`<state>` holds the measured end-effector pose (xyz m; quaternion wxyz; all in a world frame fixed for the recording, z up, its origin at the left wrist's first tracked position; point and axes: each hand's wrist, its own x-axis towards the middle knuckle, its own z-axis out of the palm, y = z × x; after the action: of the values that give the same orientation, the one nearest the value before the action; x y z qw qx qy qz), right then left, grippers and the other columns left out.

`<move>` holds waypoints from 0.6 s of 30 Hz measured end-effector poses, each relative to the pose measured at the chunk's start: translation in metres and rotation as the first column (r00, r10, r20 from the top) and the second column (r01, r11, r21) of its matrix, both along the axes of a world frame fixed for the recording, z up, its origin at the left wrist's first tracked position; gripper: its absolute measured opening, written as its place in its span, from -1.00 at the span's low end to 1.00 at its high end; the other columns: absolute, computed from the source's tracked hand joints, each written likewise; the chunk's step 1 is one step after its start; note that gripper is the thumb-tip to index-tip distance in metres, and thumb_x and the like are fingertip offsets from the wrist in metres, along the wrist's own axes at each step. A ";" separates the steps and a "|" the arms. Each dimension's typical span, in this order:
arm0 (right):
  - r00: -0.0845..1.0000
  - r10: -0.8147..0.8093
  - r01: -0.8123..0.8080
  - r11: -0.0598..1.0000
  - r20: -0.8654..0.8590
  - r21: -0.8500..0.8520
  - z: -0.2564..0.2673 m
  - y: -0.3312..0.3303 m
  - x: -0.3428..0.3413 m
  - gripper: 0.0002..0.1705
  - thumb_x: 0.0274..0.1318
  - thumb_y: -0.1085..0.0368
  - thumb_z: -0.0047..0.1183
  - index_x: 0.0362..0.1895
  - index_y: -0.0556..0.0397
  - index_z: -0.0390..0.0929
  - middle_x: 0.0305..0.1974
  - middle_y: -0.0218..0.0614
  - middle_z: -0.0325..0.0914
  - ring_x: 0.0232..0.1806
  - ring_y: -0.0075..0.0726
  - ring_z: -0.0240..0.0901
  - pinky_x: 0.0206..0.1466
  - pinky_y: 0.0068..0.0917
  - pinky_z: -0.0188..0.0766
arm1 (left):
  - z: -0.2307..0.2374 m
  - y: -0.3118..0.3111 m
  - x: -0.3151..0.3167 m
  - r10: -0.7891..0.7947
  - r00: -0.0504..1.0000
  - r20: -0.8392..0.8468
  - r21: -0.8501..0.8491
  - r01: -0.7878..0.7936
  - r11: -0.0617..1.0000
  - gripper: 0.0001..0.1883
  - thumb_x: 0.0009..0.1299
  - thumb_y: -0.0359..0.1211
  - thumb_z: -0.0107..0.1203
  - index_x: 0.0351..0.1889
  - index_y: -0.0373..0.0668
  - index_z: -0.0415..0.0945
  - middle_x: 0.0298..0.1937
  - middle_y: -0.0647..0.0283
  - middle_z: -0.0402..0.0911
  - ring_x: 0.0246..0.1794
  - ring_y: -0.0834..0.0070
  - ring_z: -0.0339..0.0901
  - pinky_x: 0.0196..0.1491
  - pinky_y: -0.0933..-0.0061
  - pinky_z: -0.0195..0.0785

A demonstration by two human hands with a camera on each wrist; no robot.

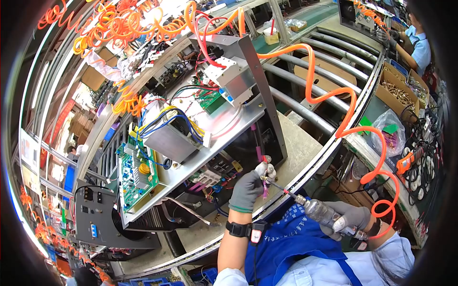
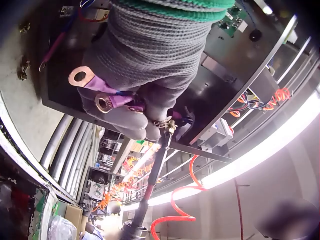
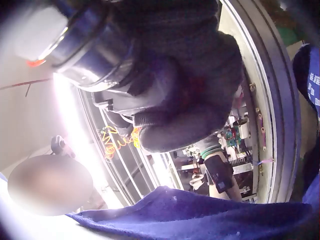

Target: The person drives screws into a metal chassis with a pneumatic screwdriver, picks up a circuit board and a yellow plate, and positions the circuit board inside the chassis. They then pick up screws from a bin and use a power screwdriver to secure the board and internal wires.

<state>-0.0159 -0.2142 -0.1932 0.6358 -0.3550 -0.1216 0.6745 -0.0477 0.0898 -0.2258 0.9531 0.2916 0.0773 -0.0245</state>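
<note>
My gloved left hand (image 1: 244,191) is in front of the electrical unit's open lower side. Its curled fingers hold copper ring terminals with purple sleeves (image 2: 120,99). At the fingertips are small brass-coloured screws (image 2: 165,123), and a long dark driver bit (image 2: 157,165) meets them there. The bit belongs to an air screwdriver (image 1: 320,213), gripped around its body by my gloved right hand (image 1: 353,215) and held in front of the blue apron. In the right wrist view the tool's metal body (image 3: 100,57) and the dark glove are close to the camera.
The electrical unit (image 1: 260,71) carries wires, a green circuit board (image 1: 138,174) and a metal box. An orange coiled air hose (image 1: 346,128) loops to the right. Beyond are conveyor rollers (image 1: 305,114), a carton of brass hardware (image 1: 398,93) and another person (image 1: 421,50).
</note>
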 end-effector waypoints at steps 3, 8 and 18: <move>0.999 -0.038 0.039 0.999 -0.015 0.020 0.004 0.003 -0.001 -0.11 -0.29 0.11 0.35 0.16 0.17 0.21 -0.51 -0.27 0.39 -0.59 -0.43 0.39 -0.53 -0.52 0.34 | -0.008 0.001 0.002 -0.022 0.999 0.049 -0.044 0.024 0.999 -0.66 0.35 -0.37 0.08 0.06 -0.22 0.35 -0.27 0.28 0.44 -0.31 0.51 0.33 -0.28 0.58 0.21; 0.996 -0.065 0.061 0.997 0.063 0.056 0.001 0.011 -0.001 0.01 -0.38 -0.06 0.36 0.16 0.20 0.22 -0.51 -0.24 0.40 -0.60 -0.42 0.40 -0.56 -0.53 0.34 | -0.012 0.000 0.003 -0.036 0.999 -0.001 0.007 0.036 0.999 -0.64 0.36 -0.37 0.04 0.10 -0.25 0.34 -0.20 0.22 0.50 -0.25 0.44 0.40 -0.21 0.56 0.27; 0.979 -0.191 0.198 0.973 -0.068 0.120 0.001 0.018 -0.002 -0.10 -0.37 0.05 0.39 0.07 0.21 0.27 -0.47 -0.16 0.44 -0.63 -0.35 0.38 -0.62 -0.43 0.32 | 0.035 -0.017 -0.028 0.123 0.992 0.038 0.887 -0.090 0.452 -0.57 0.26 -0.44 0.08 0.11 -0.34 0.38 -0.20 0.24 0.58 -0.22 0.60 0.49 -0.08 0.57 0.36</move>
<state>-0.0175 -0.1961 -0.1926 0.7230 -0.3054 -0.1106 0.6097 -0.0755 0.0731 -0.1904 0.6609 0.7383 0.1120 0.0744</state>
